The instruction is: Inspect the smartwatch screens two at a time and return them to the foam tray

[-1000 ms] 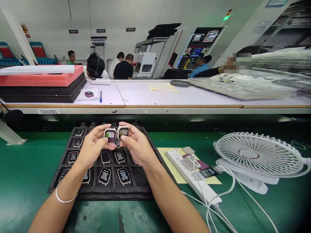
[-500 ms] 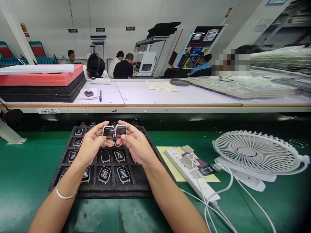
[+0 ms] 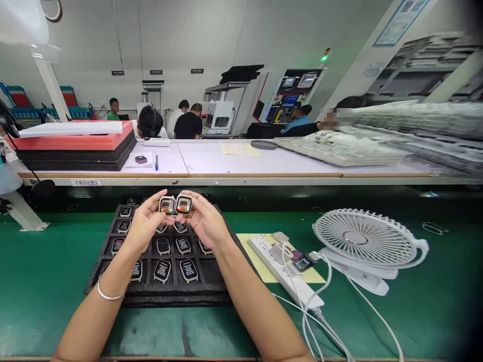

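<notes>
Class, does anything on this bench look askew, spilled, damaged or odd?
Slightly: white cables loop untidily over the power strip, and two front-row watches sit turned at an angle in their pockets of the foam tray. A dark streak on the green tabletop also stands out; stain, wear or reflection, I cannot tell.

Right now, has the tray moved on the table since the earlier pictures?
No. The tray keeps its place against the dark streak on the green table; only the view shifted.

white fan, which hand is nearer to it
Right. The right hand holds a watch to the left of the white fan; the left hand, holding another watch, is farther left.
</notes>
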Motion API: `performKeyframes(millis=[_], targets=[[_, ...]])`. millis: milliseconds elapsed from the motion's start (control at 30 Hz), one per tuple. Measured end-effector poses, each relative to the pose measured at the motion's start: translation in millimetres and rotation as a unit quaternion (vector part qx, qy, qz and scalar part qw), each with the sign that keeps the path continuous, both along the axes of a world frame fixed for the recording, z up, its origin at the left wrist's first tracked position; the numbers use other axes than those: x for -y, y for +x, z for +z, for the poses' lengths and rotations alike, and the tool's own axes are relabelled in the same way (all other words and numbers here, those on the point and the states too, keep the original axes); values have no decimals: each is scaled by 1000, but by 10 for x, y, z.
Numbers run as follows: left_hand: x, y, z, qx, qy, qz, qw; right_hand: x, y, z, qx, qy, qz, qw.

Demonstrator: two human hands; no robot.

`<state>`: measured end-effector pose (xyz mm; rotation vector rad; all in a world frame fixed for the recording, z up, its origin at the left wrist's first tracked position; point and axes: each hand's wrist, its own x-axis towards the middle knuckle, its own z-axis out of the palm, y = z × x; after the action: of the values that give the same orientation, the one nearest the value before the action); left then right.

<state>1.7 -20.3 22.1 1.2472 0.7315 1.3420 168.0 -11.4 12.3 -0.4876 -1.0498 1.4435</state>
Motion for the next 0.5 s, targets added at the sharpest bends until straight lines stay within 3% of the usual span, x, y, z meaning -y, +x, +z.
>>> performKeyframes(millis=[333,500], targets=[[-31,13,556,3,141,25,990,-51,52,655,66,139,25,988],[-44,35,677,1,182,39,982,-35,52,823,90,185,21,978]])
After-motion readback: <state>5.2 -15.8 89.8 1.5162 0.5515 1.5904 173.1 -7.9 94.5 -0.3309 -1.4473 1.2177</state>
